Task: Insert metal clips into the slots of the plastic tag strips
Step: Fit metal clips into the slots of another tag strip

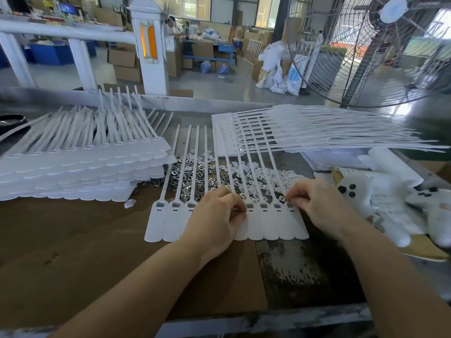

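Tag strip (256,225) lies flat on the table (73,240), heads toward the person, thin tails over the loose clip pile (190,174). Left hand (214,215) rests curled on the middle heads; can't tell if it pinches a clip. Right hand (314,203) pinches something small, prob. a clip, at the rightmost slot. Strips: light, bendy, smooth white plastic; hold by the broad heads. Clips: tiny, stiff, shiny, slippery; take w/ fingertips.
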`<control>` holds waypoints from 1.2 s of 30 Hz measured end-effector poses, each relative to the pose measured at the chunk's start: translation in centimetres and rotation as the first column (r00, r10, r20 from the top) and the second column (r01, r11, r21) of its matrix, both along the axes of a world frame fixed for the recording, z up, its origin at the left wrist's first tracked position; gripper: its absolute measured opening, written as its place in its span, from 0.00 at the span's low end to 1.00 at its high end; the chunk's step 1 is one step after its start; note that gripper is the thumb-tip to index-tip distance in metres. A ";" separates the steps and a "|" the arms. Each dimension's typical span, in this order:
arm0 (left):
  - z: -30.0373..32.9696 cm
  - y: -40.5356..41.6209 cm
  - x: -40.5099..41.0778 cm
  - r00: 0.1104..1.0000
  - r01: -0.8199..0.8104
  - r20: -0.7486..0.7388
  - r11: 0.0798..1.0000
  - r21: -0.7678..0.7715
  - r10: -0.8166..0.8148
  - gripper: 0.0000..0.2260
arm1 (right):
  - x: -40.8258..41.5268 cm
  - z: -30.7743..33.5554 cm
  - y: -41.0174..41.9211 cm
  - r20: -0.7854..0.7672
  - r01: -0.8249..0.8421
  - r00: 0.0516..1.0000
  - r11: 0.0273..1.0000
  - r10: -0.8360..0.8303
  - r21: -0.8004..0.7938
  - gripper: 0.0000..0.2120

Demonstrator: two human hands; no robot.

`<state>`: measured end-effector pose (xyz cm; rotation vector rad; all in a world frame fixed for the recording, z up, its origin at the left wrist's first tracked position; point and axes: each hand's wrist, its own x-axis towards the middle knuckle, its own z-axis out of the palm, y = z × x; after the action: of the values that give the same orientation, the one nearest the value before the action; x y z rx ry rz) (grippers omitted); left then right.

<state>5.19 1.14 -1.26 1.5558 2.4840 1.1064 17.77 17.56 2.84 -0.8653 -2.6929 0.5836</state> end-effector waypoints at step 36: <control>-0.1 0.0 0.1 0.999 0.009 -0.035 1.000 0.008 -0.009 0.06 | -6.0 -2.6 -1.8 -0.028 0.144 0.990 0.960 -0.141 0.242 0.16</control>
<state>5.25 1.13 -1.39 1.6014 2.4950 1.0995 11.73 15.76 0.25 -0.9724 -2.5934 0.2189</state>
